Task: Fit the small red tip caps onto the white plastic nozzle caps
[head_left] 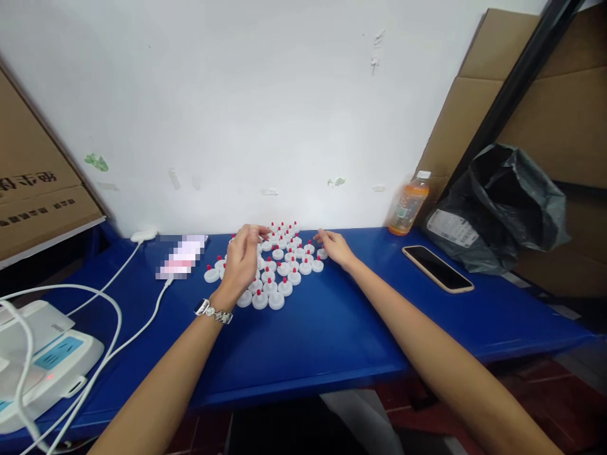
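Observation:
Several white caps with red tips point(279, 265) stand packed together in rows on the blue table point(332, 328), near the wall. My left hand point(241, 259) hovers over the left side of the group, fingers curled in a pinch above the caps; what it holds, if anything, is too small to make out. A watch point(212, 311) sits on that wrist. My right hand point(336, 248) rests at the right edge of the group, fingers bent down and touching the outer caps.
A phone point(437, 268) lies face up at the right, beside an orange drink bottle point(408, 203) and a black plastic bag point(507, 208). A second phone point(183, 256) on a white cable lies left of the caps. A white power strip point(42, 360) sits at the front left. Cardboard boxes flank both sides.

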The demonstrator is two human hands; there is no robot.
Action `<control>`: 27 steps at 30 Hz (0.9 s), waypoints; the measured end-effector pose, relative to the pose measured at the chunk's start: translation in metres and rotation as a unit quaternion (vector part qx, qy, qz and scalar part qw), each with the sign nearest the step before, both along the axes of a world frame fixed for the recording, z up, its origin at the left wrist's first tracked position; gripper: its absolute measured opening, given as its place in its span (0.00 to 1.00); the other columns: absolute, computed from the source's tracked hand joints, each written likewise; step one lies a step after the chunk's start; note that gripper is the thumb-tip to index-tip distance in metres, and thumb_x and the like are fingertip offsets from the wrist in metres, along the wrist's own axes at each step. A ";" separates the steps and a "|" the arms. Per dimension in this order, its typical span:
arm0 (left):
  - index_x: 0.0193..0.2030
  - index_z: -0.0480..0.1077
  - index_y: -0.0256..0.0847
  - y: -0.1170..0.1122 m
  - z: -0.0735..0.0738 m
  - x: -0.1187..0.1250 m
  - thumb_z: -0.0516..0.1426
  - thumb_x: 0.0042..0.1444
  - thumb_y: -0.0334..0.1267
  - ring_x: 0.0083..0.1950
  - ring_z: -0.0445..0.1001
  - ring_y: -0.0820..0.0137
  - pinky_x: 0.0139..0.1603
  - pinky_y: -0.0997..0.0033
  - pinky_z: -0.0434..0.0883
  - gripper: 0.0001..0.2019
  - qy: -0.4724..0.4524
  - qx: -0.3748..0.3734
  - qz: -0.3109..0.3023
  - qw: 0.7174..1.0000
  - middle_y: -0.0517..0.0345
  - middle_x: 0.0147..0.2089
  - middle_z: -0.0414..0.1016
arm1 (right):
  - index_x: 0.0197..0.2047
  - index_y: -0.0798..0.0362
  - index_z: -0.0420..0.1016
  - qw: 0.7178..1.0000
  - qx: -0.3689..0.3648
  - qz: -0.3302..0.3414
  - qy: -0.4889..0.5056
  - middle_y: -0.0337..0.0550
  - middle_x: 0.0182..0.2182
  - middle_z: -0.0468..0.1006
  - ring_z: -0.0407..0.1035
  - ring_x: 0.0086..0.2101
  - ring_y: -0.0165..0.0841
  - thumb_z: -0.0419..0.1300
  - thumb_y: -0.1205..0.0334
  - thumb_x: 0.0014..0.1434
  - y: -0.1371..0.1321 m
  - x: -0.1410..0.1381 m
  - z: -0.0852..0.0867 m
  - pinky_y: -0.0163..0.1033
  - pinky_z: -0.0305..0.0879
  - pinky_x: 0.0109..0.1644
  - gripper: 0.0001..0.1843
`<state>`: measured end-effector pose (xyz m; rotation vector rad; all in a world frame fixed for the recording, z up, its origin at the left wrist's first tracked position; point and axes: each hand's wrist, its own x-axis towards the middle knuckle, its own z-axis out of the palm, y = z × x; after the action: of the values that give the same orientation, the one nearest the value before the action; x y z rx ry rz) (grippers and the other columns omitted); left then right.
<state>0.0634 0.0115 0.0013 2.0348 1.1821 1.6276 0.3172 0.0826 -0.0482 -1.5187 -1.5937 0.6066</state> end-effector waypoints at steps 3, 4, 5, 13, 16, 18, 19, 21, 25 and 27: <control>0.41 0.74 0.39 0.003 0.000 -0.008 0.38 0.70 0.56 0.41 0.73 0.67 0.45 0.67 0.68 0.30 -0.126 -0.004 0.015 0.992 0.51 0.40 0.77 | 0.43 0.54 0.79 1.000 0.023 -0.006 0.020 0.51 0.43 0.81 0.74 0.45 0.40 0.42 0.43 0.69 -0.012 -0.001 -0.003 0.44 0.67 0.52 0.30; 0.40 0.74 0.39 0.003 0.000 -0.012 0.37 0.70 0.58 0.41 0.73 0.67 0.45 0.67 0.69 0.31 -0.150 -0.009 0.015 0.989 0.50 0.40 0.77 | 0.45 0.53 0.78 0.999 0.033 -0.011 0.010 0.51 0.45 0.80 0.72 0.48 0.41 0.41 0.42 0.69 -0.019 -0.002 -0.004 0.46 0.65 0.56 0.31; 0.40 0.74 0.39 0.001 0.000 -0.017 0.36 0.69 0.59 0.41 0.73 0.67 0.45 0.67 0.69 0.33 -0.162 -0.013 0.014 0.987 0.50 0.40 0.77 | 0.48 0.53 0.77 0.999 0.041 -0.015 -0.003 0.52 0.47 0.79 0.70 0.52 0.42 0.40 0.41 0.69 -0.026 -0.005 -0.005 0.48 0.62 0.59 0.31; 0.61 0.64 0.43 -0.063 -0.020 -0.070 0.52 0.64 0.56 0.66 0.64 0.58 0.67 0.53 0.62 0.25 0.112 -0.016 0.096 0.989 0.46 0.63 0.67 | 0.72 0.45 0.50 0.998 0.009 -0.005 -0.056 0.54 0.71 0.49 0.41 0.71 0.50 0.45 0.31 0.63 -0.083 -0.034 0.005 0.65 0.42 0.70 0.42; 0.71 0.51 0.43 -0.079 -0.039 -0.083 0.63 0.51 0.62 0.73 0.55 0.50 0.71 0.45 0.58 0.47 0.188 -0.088 0.148 0.967 0.41 0.72 0.54 | 0.74 0.47 0.44 0.993 0.038 0.028 -0.105 0.55 0.74 0.39 0.28 0.72 0.53 0.51 0.29 0.59 -0.094 -0.047 0.004 0.69 0.40 0.69 0.49; 0.74 0.41 0.42 -0.082 -0.049 -0.085 0.65 0.43 0.65 0.76 0.46 0.44 0.72 0.40 0.55 0.59 0.226 -0.141 0.152 0.952 0.36 0.76 0.43 | 0.75 0.47 0.40 0.986 0.065 0.056 -0.146 0.56 0.74 0.35 0.24 0.72 0.54 0.54 0.29 0.56 -0.100 -0.054 0.000 0.69 0.39 0.69 0.54; 0.75 0.37 0.41 -0.082 -0.052 -0.084 0.65 0.41 0.67 0.77 0.42 0.42 0.72 0.38 0.54 0.64 0.240 -0.167 0.152 0.944 0.34 0.77 0.38 | 0.75 0.47 0.39 0.981 0.078 0.068 -0.167 0.56 0.74 0.34 0.23 0.72 0.55 0.56 0.29 0.55 -0.103 -0.056 -0.001 0.69 0.38 0.69 0.55; 0.76 0.32 0.37 -0.081 -0.053 -0.079 0.65 0.38 0.70 0.77 0.35 0.40 0.72 0.35 0.51 0.69 0.260 -0.206 0.155 0.931 0.31 0.77 0.31 | 0.75 0.47 0.38 0.970 0.103 0.087 -0.202 0.56 0.74 0.33 0.23 0.72 0.56 0.59 0.30 0.53 -0.108 -0.058 -0.002 0.70 0.37 0.68 0.58; 0.76 0.32 0.36 -0.077 -0.049 -0.068 0.63 0.38 0.72 0.77 0.30 0.39 0.72 0.32 0.48 0.69 0.283 -0.188 0.169 0.925 0.30 0.78 0.28 | 0.71 0.48 0.53 0.945 0.189 0.112 -0.241 0.57 0.71 0.47 0.34 0.70 0.57 0.62 0.35 0.53 -0.117 -0.058 0.004 0.67 0.39 0.68 0.49; 0.75 0.35 0.39 -0.077 -0.047 -0.065 0.62 0.41 0.71 0.77 0.32 0.39 0.72 0.32 0.47 0.65 0.295 -0.148 0.159 0.931 0.33 0.78 0.31 | 0.64 0.46 0.66 0.930 0.235 0.135 -0.250 0.55 0.64 0.60 0.47 0.66 0.53 0.64 0.39 0.55 -0.121 -0.060 0.008 0.61 0.45 0.66 0.38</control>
<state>-0.0011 -0.0654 -0.0457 2.2761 1.9104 0.8627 0.2573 -0.0388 -0.0399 -1.1452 -2.1694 -0.0507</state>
